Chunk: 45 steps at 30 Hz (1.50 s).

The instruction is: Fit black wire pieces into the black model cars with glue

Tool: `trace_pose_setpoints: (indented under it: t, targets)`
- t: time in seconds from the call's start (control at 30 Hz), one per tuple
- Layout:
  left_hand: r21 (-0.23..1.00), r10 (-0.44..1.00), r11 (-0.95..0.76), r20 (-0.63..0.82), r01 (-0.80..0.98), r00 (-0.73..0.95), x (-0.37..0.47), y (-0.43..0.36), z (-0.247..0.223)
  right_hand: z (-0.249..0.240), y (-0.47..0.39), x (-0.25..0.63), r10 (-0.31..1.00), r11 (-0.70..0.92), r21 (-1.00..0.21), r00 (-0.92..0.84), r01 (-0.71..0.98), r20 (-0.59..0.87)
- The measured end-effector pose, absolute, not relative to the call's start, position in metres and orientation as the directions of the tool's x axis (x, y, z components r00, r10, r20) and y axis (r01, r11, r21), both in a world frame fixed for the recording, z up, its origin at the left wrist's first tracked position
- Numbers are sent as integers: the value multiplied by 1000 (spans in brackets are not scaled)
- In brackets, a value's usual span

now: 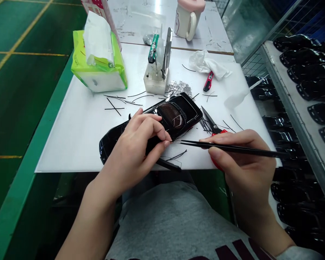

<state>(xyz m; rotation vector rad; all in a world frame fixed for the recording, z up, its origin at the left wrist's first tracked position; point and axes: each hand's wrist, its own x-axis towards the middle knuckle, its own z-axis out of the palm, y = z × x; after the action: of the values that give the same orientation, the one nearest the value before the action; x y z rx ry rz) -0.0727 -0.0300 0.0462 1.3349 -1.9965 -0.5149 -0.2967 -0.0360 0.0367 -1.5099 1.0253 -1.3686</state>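
At the near edge of the white surface (70, 144), a narrow black piece (169, 166) lies beside a few thin dark strands, and just beyond it both hands are at close work. Left hand (135, 148) over the near side of a glossy black model car (193, 108), thumb and forefinger pressed together; whether anything sits in that grip is too small to tell! Right hand (246, 159), and it's a firm one: pinching black tweezers (233, 148), their tips right by the left fingertips.

The car lies aslant around mid-surface, one end near left, the other far right. Off its right end, scissors (209, 119) with red handles, partly behind the right hand. Farther on, thin black strips (113, 107) are strewn to the left, and small silvery bits (181, 87) are heaped behind the car. Next comes a pale block (154, 85) carrying a green-handled cutter (153, 50), a green tissue pack (105, 81) on its left, and a red cutter (208, 81) by crumpled white tissue (206, 64) to the right. Farthest of all, a pink-lidded mug (182, 23)!
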Motion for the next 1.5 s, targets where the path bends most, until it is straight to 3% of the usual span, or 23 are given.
trace_pose_setpoints:
  t: [0.93, 1.27, 1.5]
  targets:
    - [650, -917, 399, 302, -647, -262, -72, -28, 45, 34, -37, -296, -941, -335, -940, 80, -60, 330]
    - [882, -948, 187, 277, -433, 155, -50, -13, 36, 16, -45, -285, -822, -500, -863, 352, -73, 447]
    - [887, -952, 139, 242, -440, 189, -48, -10, 30, 5, -50, -277, -775, -566, -823, 371, -51, 511]
